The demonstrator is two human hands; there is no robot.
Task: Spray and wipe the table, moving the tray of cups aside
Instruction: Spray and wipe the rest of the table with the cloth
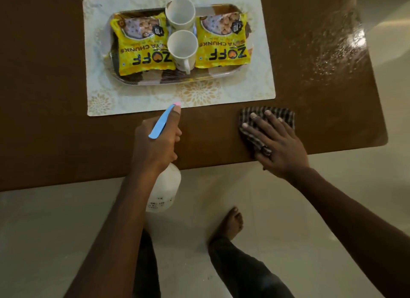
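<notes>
The left hand (pixel 157 142) has its fingers (pixel 177 113) closed around a white plastic spray bottle (pixel 165 191) with a blue trigger head; its label is too blurred to read. The right hand (pixel 275 142) lies flat, fingers spread, pressing a soft checked cloth (pixel 281 115) on the brown desk (pixel 44 120). Droplets glisten at the far right. Farther off, left of centre, the film-wrapped patterned tray (pixel 177 80) sits on a pale floral placemat (pixel 255 86), carrying two white ceramic mugs (pixel 182 46) and two yellow snack packets (pixel 142 44). It probably slides easily, while the mugs are breakable and could tip, so both short ends are best gripped. The tray's far rim is partly hidden.

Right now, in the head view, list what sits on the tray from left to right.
Left yellow soya chunks packet → the two white cups in the middle, far cup behind near cup → right yellow soya chunks packet, all on the tray.
</notes>
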